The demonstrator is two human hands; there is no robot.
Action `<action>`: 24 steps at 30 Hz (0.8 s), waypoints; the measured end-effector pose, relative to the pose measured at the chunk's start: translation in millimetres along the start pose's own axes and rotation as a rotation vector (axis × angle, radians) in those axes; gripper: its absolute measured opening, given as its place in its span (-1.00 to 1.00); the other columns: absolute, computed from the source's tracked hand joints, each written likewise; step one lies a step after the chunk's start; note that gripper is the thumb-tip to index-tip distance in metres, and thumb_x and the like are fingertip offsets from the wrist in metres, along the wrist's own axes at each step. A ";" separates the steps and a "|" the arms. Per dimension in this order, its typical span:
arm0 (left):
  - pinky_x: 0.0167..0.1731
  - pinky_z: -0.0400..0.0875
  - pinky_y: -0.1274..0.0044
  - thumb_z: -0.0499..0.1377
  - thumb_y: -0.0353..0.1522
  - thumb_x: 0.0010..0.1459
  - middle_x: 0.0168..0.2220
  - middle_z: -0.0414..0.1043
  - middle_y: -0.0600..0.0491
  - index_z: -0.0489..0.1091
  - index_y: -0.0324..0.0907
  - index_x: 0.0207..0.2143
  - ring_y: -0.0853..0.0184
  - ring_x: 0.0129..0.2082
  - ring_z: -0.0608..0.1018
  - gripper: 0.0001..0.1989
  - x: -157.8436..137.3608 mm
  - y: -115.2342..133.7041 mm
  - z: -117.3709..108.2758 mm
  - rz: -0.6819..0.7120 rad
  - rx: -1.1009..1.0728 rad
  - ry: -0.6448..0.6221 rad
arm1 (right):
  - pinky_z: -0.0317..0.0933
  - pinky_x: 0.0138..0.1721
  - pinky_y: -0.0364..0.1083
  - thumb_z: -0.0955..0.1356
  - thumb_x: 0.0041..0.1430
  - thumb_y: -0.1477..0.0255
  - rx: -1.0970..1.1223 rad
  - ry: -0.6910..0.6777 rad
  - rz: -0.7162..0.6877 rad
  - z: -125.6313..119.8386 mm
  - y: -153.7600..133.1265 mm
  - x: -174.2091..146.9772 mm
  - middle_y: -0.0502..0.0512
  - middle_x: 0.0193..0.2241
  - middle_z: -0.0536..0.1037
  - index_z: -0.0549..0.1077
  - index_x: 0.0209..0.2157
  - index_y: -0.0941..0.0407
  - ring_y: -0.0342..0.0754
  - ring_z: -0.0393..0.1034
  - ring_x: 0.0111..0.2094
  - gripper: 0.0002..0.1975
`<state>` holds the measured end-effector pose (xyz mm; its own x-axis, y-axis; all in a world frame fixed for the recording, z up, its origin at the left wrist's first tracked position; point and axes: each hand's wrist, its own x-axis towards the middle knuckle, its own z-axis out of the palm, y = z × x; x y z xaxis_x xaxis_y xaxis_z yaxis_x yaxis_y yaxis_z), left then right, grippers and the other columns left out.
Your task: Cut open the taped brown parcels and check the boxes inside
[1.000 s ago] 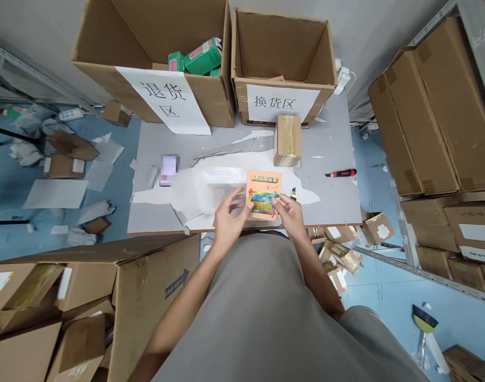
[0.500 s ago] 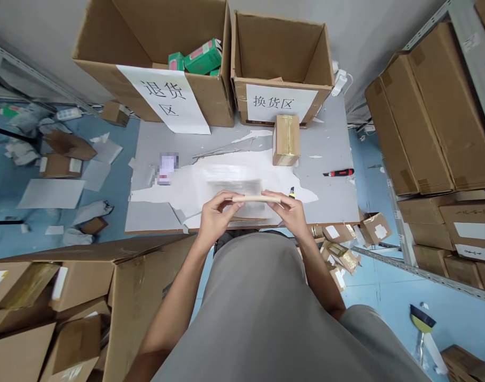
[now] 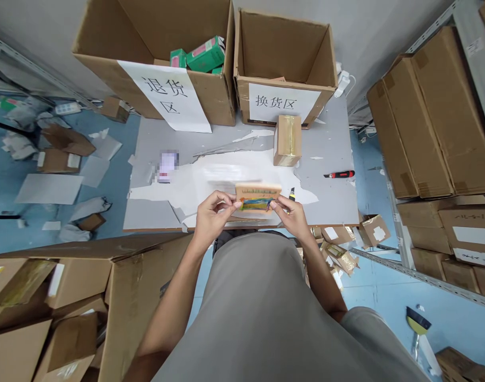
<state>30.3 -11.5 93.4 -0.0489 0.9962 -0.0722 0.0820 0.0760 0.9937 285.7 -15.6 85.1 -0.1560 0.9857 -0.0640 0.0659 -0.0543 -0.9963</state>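
Between my two hands is a small flat rectangular piece (image 3: 258, 197), tan with a blue, yellow and green coloured picture on its face. Its exact kind I cannot make out. My left hand (image 3: 216, 212) pinches its left edge, and my right hand (image 3: 290, 215) pinches the right edge. It is held tilted above the table's front edge, over white paper (image 3: 202, 178). A utility knife with a yellow part (image 3: 292, 194) lies just beyond my right fingers. Farther back stands a taped cardboard box (image 3: 288, 140).
Two large open cartons with paper signs, left (image 3: 214, 98) and right (image 3: 242, 90), stand at the table's back; green boxes (image 3: 206, 54) lie in the left one. A red-black cutter (image 3: 340, 174) is at right. Stacked cartons (image 3: 437, 111) line the right shelf; a big carton (image 3: 147, 281) is at lower left.
The flat piece has turned from edge-on to show its coloured face. Both hands keep their pinch at its ends, and the view has shifted slightly.
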 end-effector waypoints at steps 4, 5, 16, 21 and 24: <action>-0.38 0.61 0.46 0.43 0.14 0.27 -0.11 0.72 -0.08 0.67 -0.14 -0.11 0.25 -0.29 0.66 -0.47 5.3 0.4 -1.5 -0.050 0.004 -0.072 | 0.55 -0.08 -0.03 0.50 0.41 -0.08 0.065 0.043 0.059 1.0 -4.4 0.5 0.06 -0.19 0.75 0.64 0.31 0.01 -0.05 0.53 -0.25 -0.36; -0.39 0.60 0.46 0.41 0.14 0.29 -0.08 0.72 -0.10 0.69 -0.15 -0.05 0.25 -0.30 0.66 -0.45 6.6 -0.2 -1.5 -0.057 -0.002 -0.085 | 0.56 -0.10 -0.03 0.50 0.41 -0.09 0.057 0.056 0.063 0.6 -6.4 1.1 0.08 -0.18 0.75 0.67 0.27 0.02 -0.03 0.54 -0.25 -0.39; -0.50 0.50 0.52 0.46 0.28 0.15 -0.45 0.62 -0.02 0.61 -0.19 -0.16 0.21 -0.39 0.71 -0.30 17.3 -13.8 17.4 -0.169 -0.052 -0.041 | 0.64 -0.34 -0.01 0.40 0.19 -0.49 0.231 0.084 0.321 8.4 8.7 20.4 0.18 -0.46 0.75 0.49 -0.36 0.03 0.13 0.77 -0.32 -0.20; -0.35 0.64 0.44 0.19 0.32 0.39 -0.13 0.75 -0.19 0.67 -0.21 -0.09 0.16 -0.21 0.74 -0.24 18.7 -8.1 13.8 -0.094 -0.058 -0.027 | 0.63 -0.24 0.01 0.41 0.28 -0.40 0.278 0.067 0.319 6.1 16.0 21.0 0.12 -0.37 0.75 0.62 -0.20 0.05 0.11 0.75 -0.25 -0.25; -0.29 0.64 0.46 0.32 0.19 0.37 0.00 0.75 -0.16 0.69 -0.17 0.05 0.20 -0.22 0.74 -0.37 17.6 -6.0 13.7 -0.056 0.020 -0.019 | 0.59 -0.09 -0.01 0.51 0.29 -0.25 0.234 0.017 0.264 4.9 28.0 24.7 0.01 -0.34 0.72 0.66 -0.01 0.03 0.06 0.70 -0.19 -0.37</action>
<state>42.6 6.2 85.0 -0.0353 0.9910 -0.1294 0.0997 0.1323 0.9862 278.9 6.4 55.4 -0.1474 0.9352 -0.3219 -0.1263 -0.3406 -0.9317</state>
